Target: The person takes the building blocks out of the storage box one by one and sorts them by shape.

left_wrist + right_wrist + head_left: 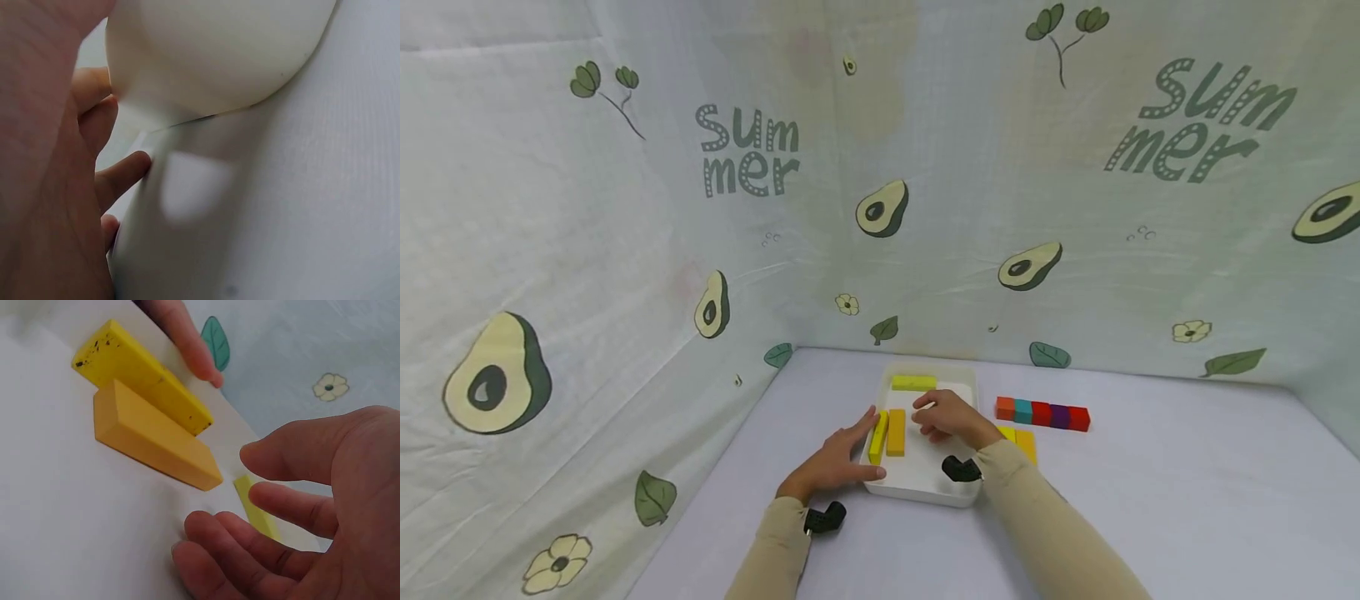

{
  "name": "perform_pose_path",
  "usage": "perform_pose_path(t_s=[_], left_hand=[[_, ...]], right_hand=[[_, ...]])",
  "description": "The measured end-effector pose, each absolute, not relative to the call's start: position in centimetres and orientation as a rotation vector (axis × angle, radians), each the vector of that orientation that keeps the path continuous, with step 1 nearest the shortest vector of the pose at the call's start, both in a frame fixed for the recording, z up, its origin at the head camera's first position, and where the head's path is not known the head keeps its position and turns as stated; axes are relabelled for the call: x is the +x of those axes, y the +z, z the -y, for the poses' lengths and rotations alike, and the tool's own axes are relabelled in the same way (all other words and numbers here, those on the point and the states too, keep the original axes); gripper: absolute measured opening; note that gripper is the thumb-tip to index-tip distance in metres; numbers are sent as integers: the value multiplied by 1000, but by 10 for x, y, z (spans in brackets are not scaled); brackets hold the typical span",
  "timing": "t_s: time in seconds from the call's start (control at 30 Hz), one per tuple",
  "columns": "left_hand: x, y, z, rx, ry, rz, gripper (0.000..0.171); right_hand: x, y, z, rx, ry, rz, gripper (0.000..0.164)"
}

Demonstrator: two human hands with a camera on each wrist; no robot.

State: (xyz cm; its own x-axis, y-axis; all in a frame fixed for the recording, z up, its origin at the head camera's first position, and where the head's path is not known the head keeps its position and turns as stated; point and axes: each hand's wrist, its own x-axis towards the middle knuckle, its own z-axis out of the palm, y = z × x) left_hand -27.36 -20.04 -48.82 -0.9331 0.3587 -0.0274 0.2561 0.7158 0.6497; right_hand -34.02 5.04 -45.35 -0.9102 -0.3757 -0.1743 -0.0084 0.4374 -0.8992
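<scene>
Behind a white table point(1150, 500) hangs a pale cloth point(955, 150) printed with avocados, leaves and "summer". On the table stands a white tray point(917, 495). The left hand point(835, 462) lies along the tray's left wall, thumb and fingers spread wide, the thumb near the close corner. Over the tray's middle hovers the right hand point(951, 419), its fingers loosely bent and parted. Inside, an orange block point(896, 432) lies between the hands; just beside it, next to the left wall, is a dark-specked yellow block point(877, 437). Across the far end lies a yellow-green block point(913, 382). Right of the tray, a yellow-and-orange pair of blocks point(1026, 446) is partly hidden by the right forearm. Smallest are five coloured cubes point(1041, 414), lined up beyond that pair.
</scene>
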Motion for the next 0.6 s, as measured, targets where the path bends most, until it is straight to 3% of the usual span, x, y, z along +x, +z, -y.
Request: perform_pose_path(t_s=[0.6], left_hand=[[-276, -494, 199, 483, 969, -2788, 101]], right_hand=[[-344, -461, -40, -375, -1412, -2416, 39]])
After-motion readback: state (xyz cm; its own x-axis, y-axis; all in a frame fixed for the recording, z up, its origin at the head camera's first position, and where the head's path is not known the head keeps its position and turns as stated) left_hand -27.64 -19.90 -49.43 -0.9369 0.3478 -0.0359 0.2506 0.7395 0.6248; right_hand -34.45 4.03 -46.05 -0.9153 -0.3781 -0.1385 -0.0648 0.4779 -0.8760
